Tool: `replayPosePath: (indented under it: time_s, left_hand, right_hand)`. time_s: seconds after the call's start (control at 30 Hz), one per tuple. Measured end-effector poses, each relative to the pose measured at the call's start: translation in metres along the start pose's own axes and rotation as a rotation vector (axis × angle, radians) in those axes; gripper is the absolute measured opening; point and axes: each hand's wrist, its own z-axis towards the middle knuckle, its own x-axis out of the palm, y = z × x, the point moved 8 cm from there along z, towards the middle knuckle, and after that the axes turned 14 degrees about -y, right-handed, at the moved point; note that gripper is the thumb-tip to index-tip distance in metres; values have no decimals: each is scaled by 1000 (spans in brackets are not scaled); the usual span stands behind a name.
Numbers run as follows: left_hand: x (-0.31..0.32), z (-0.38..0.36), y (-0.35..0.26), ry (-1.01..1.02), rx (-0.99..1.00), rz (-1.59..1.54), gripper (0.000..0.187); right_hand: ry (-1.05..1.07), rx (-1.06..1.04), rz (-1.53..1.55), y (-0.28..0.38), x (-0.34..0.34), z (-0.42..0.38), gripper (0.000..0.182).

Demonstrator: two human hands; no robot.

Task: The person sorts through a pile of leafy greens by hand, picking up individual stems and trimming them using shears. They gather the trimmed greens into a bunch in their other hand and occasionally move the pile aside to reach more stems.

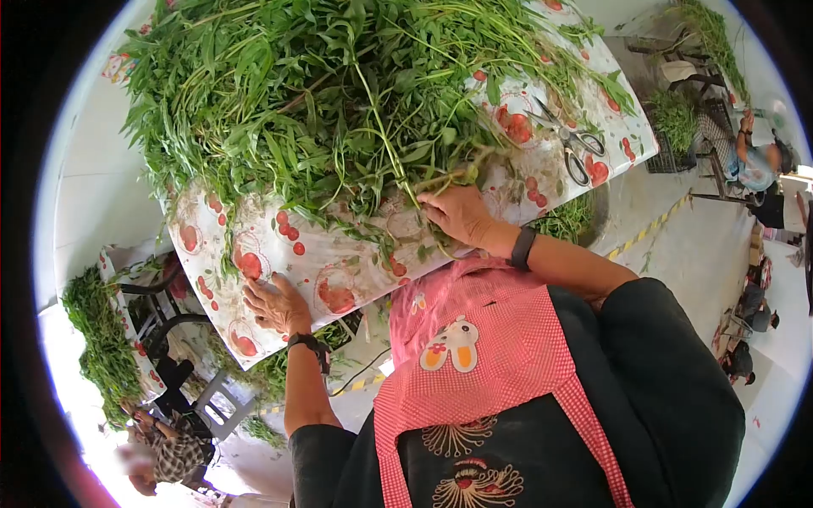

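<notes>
A big heap of leafy green stems (pixel 279 118) covers the far part of the table. At its near edge, my right hand (pixel 464 216) is closed with fingertips on a long pale plant stem (pixel 388 146), which runs up into the heap. My left hand (pixel 278 305) lies on the tablecloth (pixel 288 267) near the table's left corner, fingers spread and nothing in them. To the right of the heap, scissors (pixel 569 142) with black handles rest on the cloth, blades apart, touching neither hand.
More greenery lies on another table (pixel 135 347) at lower left, near a person in a checked shirt (pixel 182 449). A dark crate (pixel 673 157) with greens stands at right, close to another seated person (pixel 754 165). Yellow-striped tape (pixel 652 227) marks the floor.
</notes>
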Motion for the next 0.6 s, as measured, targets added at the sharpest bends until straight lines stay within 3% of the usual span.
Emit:
replayPosePath:
  time_s: [0.17,0.27,0.3,0.33,0.4,0.47,0.57,0.6]
  left_hand:
    - [3,2,0,26,16,4,64]
    - [6,2,4,24,26,-29,65]
    - [5,2,3,37,29,-13,65]
    - [5,1,2,50,32,2,66]
    - [6,1,3,53,29,-16,67]
    - [4,1,3,58,25,-70,66]
    - [12,0,7,16,52,-117,66]
    - [4,1,3,-44,79,-120,64]
  right_hand:
    - [80,295,2,-7,2,10,31]
    - [18,293,165,-9,3,10,32]
    - [183,391,178,-6,2,12,26]
    - [180,387,174,-1,-2,12,26]
    - [9,593,805,11,-14,8,22]
    - [118,600,720,28,-22,1,20]
    - [136,278,558,62,-23,-10,27]
    - [131,284,553,66,-20,-12,27]
